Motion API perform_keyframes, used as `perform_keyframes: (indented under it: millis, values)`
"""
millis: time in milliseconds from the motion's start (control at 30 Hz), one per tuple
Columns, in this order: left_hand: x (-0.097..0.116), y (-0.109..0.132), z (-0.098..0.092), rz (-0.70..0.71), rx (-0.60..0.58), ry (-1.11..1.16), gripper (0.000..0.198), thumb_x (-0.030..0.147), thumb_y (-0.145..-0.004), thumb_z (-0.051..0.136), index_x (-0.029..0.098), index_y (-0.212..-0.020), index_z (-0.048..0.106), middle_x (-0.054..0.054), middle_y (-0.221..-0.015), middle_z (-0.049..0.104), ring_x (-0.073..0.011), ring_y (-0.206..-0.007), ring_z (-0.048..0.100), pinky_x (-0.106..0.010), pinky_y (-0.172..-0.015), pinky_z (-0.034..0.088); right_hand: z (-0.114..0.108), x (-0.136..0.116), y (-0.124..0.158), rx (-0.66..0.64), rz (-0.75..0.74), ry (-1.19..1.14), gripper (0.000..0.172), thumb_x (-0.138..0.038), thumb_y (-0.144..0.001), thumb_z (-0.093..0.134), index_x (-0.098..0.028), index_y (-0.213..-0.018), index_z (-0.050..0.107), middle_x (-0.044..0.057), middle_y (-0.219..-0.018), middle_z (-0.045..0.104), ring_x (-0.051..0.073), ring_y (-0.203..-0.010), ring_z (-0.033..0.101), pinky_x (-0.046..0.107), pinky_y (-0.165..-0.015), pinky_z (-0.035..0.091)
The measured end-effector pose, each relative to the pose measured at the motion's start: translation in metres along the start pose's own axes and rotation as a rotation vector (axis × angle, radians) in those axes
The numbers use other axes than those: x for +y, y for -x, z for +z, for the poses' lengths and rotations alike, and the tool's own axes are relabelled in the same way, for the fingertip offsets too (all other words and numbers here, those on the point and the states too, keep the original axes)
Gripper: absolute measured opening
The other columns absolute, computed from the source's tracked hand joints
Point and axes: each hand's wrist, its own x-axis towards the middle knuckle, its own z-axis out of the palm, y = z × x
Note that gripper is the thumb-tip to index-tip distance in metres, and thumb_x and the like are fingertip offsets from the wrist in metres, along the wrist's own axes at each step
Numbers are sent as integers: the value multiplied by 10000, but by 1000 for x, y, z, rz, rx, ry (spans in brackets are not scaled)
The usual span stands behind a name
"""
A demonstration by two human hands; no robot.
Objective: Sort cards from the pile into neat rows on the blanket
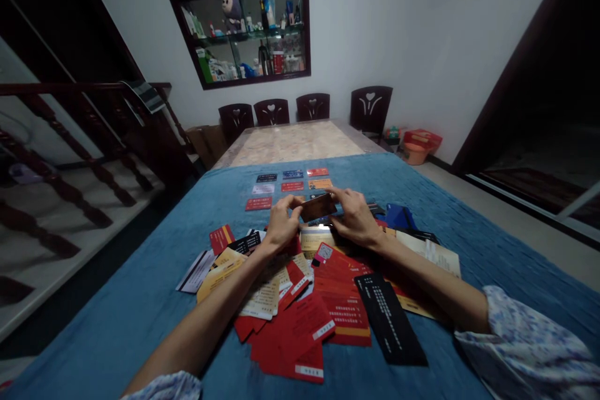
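A dark brown card (319, 207) is held up between both hands, tilted above a heap of cards. My left hand (283, 222) pinches its left end between thumb and fingers. At its right end my right hand (355, 215) grips the edge the same way. Beneath them lie red cards (304, 325), cream and yellow cards (262, 297), and a long black card (390, 319), many overlapping. Beyond the hands, several cards are laid out in rows, among them a red card (292, 186) and an orange card (320, 184). The hands partly cover the nearest row.
A blue cloth (154, 306) covers the near part of the table, with bare marble tabletop (300, 140) behind. Blue cards (398, 217) lie to the right of the heap. Dark chairs (370, 106) stand at the far end; a wooden railing (60, 156) runs along the left.
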Motion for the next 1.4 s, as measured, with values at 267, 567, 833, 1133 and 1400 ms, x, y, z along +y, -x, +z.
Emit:
perform_keyframes:
  millis: [267,567,833,1133,1400]
  values:
    - [-3,0,0,4,3,-46,110,112,-825,550,190,-789,618,-30,-856,693,-184,-852,622,-312,-841,468,-3,-2,0,-48,-140,197,440,-230,-841,559,-147,-1274,550,157,-1145,645,306,-1047,496,439,-922,315]
    - [-2,4,0,45,-28,-135,253,60,-774,599,190,-985,649,-41,-969,709,-211,-953,627,-383,-933,451,-4,2,-1,-15,-179,285,411,-244,-844,583,-165,-1247,596,141,-1162,632,293,-1074,473,430,-915,318]
    - [-2,7,-4,241,-147,-454,494,128,-762,646,167,-1245,555,-126,-1240,582,-295,-1166,506,-461,-975,416,-8,6,-2,-38,-171,295,443,-307,-835,648,-160,-1251,601,150,-1201,609,301,-1089,443,406,-856,350]
    - [5,3,-16,332,-247,-662,551,176,-804,634,186,-1334,481,-140,-1301,530,-306,-1230,447,-468,-981,402,-11,9,-7,-117,-151,282,493,-352,-821,665,-159,-1268,590,149,-1212,614,301,-1085,452,401,-858,355]
    - [8,-6,-26,270,-272,-702,463,176,-812,629,155,-1266,542,-133,-1285,558,-298,-1189,467,-444,-976,426,-12,8,-31,-264,-144,278,536,-365,-824,661,-143,-1300,558,166,-1234,594,302,-1088,451,388,-835,383]
